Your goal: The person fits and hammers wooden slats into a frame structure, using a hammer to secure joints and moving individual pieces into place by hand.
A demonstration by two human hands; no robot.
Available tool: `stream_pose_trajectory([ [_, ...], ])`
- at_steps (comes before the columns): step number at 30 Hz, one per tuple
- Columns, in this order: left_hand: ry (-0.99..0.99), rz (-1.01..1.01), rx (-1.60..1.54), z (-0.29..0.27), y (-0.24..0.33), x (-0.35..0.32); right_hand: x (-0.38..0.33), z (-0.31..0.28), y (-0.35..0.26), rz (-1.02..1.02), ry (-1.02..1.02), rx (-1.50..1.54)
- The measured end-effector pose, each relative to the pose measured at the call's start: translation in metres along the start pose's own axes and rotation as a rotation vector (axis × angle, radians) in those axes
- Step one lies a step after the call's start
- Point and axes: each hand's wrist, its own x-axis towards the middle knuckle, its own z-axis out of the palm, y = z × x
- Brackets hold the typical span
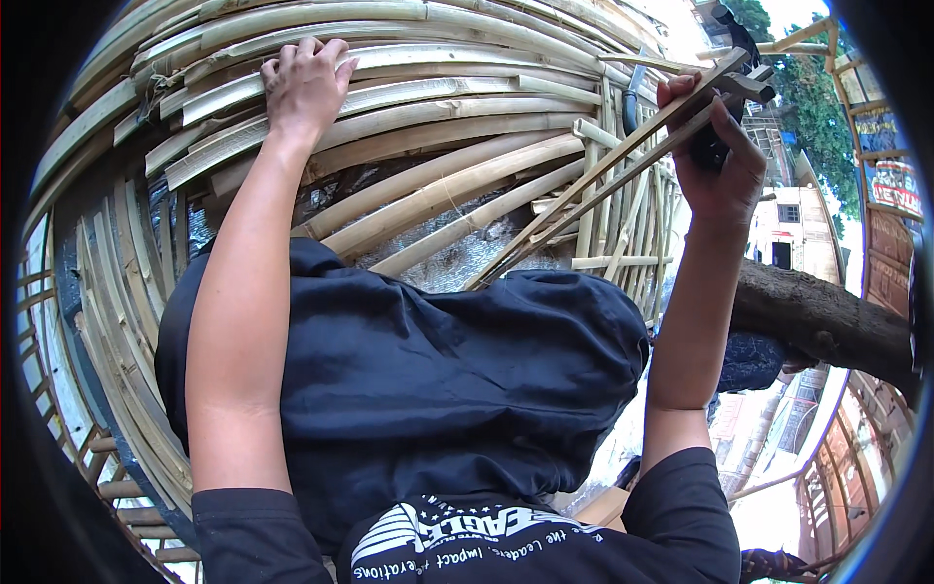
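Note:
My left hand [305, 92] reaches far forward, its fingers curled over a split bamboo slat [428, 58] in a layer of long slats. At the upper right, my right hand [725, 170] is closed around long thin bamboo strips [623, 161], raised above the slats. The strips slant down toward my lap, where dark cloth hides their lower ends. Black parts show beside the strips at my right hand, but I cannot tell what they belong to.
Dark cloth [438, 360] covers my lap. More bamboo strips [117, 321] lie along the left side. A bamboo lattice [623, 224] stands beyond the strips. At the right, a thick log [827, 316] runs sideways near my elbow. Buildings and trees appear farther off.

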Motion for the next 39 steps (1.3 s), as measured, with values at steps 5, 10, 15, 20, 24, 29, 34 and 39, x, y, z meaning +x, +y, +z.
stream_pose_trajectory([
  [5, 0.012, 0.000, 0.006, 0.002, -0.001, 0.000, -0.003, -0.003, 0.000, 0.022, -0.089, 0.082],
  [10, -0.001, -0.003, 0.027, 0.005, -0.003, 0.001, -0.002, 0.000, 0.003, 0.007, -0.117, 0.078],
  [15, 0.004, -0.006, 0.024, 0.006, -0.003, 0.001, -0.001, 0.002, 0.005, 0.020, -0.114, 0.114],
  [20, -0.025, -0.021, 0.037, 0.001, -0.001, 0.004, 0.000, 0.009, 0.009, 0.023, -0.110, 0.139],
  [24, -0.109, -0.027, 0.027, -0.004, 0.002, 0.010, 0.002, 0.018, 0.012, 0.019, -0.135, 0.178],
  [29, -0.133, -0.040, 0.011, -0.007, 0.006, 0.011, 0.000, 0.025, 0.008, 0.017, -0.129, 0.036],
  [34, 0.044, 0.093, -0.004, -0.013, 0.016, 0.008, -0.007, 0.027, 0.001, -0.033, -0.155, -0.060],
  [39, -0.049, 0.308, -0.534, -0.053, 0.092, -0.005, -0.021, 0.020, -0.012, -0.091, -0.174, -0.013],
])
